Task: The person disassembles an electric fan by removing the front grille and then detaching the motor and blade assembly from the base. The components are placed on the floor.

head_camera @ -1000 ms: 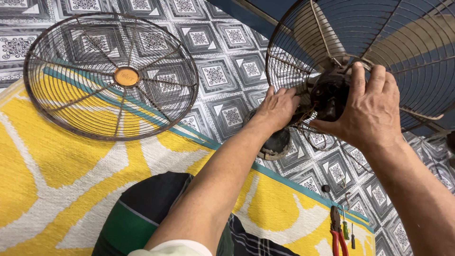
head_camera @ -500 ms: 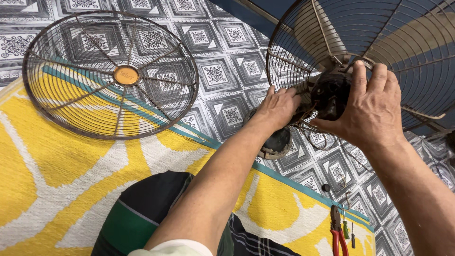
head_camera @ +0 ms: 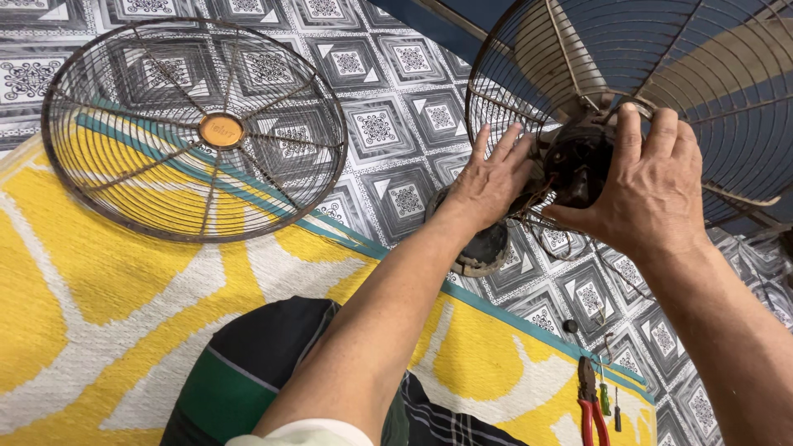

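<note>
Rusted wire makes up the fan guard (head_camera: 644, 107) in the head view, a round dish of thin rings and spokes with pale blades behind it, held up at the upper right. At its hub sits the black motor (head_camera: 576, 165), grimy and rounded, loose wires trailing under it. A second wire grille (head_camera: 194, 128) lies flat on the patterned grey tile floor (head_camera: 388, 99) and the woven yellow mat (head_camera: 99, 306), a round orange badge at its centre. Red-handled pliers (head_camera: 588, 405) and small screwdrivers (head_camera: 607, 403) rest on the mat's edge. The right hand (head_camera: 652, 186) is cupped around the motor, fingers closed on it. The left hand (head_camera: 487, 182) touches the motor's left side, fingers spread and partly straightened.
</note>
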